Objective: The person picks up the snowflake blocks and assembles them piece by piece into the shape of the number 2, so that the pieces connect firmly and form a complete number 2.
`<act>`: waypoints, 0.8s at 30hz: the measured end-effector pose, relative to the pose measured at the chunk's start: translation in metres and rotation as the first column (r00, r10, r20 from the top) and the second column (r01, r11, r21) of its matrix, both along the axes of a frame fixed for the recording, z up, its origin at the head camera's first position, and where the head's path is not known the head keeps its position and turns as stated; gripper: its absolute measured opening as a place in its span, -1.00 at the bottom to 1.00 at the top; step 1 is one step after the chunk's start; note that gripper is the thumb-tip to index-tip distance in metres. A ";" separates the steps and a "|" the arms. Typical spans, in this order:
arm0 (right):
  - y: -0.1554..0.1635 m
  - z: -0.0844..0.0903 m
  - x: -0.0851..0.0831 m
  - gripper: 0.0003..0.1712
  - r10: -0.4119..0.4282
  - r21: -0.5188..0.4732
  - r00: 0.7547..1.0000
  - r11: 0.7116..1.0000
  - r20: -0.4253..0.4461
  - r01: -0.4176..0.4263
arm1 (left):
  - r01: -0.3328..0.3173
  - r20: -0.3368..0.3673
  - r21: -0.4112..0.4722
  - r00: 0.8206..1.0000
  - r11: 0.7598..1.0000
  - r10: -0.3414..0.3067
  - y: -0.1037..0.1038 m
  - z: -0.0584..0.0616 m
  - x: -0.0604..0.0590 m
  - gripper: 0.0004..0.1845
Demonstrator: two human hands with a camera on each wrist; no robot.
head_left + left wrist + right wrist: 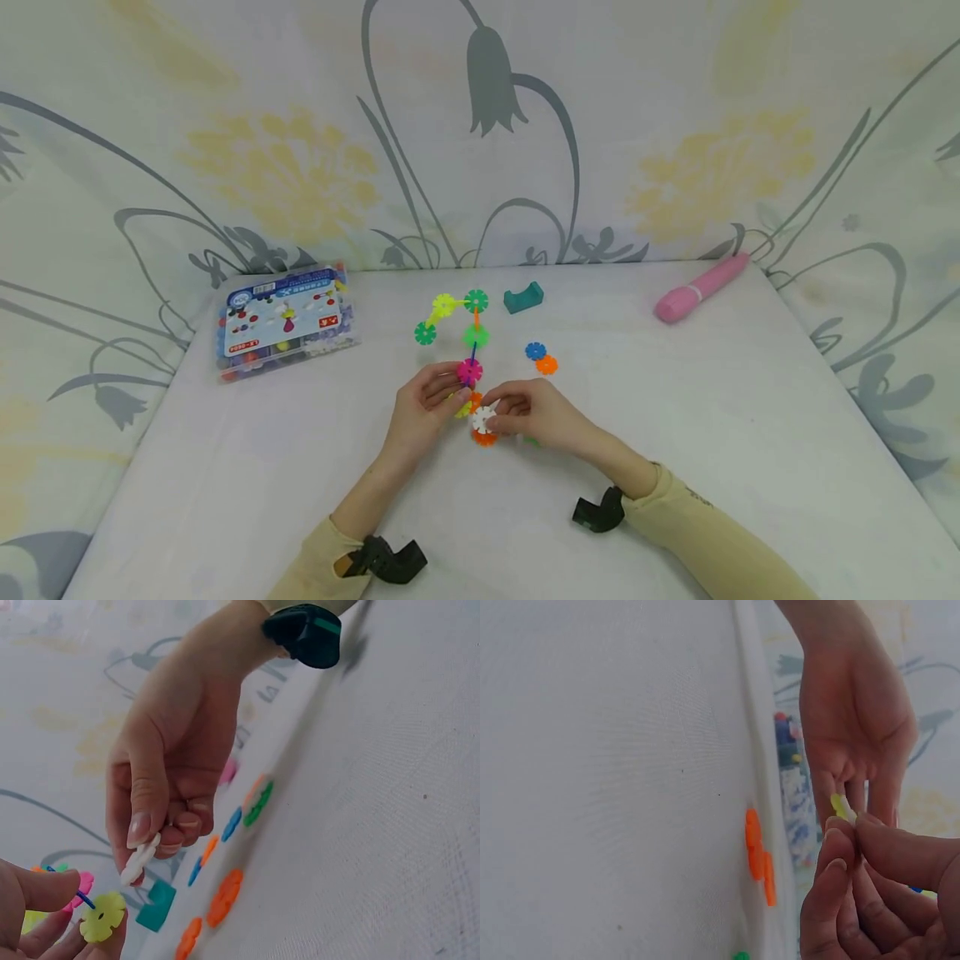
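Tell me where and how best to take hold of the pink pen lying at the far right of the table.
Probably the pink pen at mid-barrel, fingers coming from above and closing across its width. It lies flat and slanted on the white table, thick end nearer the person, with bare cloth on both long sides. The right hand, now pinching a white disc, is the closer one.

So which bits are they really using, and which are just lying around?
In use:
- left hand holding the snowflake-disc chain
- right hand pinching a white disc

Lying about:
- blue disc and orange disc
- teal block
- pink pen
- parts box
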State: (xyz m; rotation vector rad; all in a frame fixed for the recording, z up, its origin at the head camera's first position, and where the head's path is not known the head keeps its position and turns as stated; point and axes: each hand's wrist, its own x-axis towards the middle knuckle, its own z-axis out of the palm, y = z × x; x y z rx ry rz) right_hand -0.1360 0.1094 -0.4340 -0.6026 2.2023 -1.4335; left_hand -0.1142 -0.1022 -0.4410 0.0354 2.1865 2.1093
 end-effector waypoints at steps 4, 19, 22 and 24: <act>-0.003 -0.004 0.001 -0.69 0.000 0.008 1.000 1.000 0.009 0.000 | 0.003 0.034 0.045 0.999 0.999 -0.005 0.001 0.002 0.000 -0.57; -0.007 -0.006 0.004 -0.70 -0.023 -0.068 0.993 0.997 0.120 0.031 | 0.021 0.011 0.178 1.000 0.984 -0.024 0.002 0.003 0.002 -0.58; -0.007 -0.006 0.005 -0.72 -0.036 -0.089 0.990 0.995 0.136 0.048 | 0.028 0.010 0.178 0.999 0.984 -0.031 0.002 0.003 0.002 -0.58; -0.007 -0.007 0.006 -0.75 -0.037 -0.107 0.988 0.993 0.152 0.053 | 0.034 0.007 0.179 0.999 0.983 -0.035 0.003 0.003 0.002 -0.57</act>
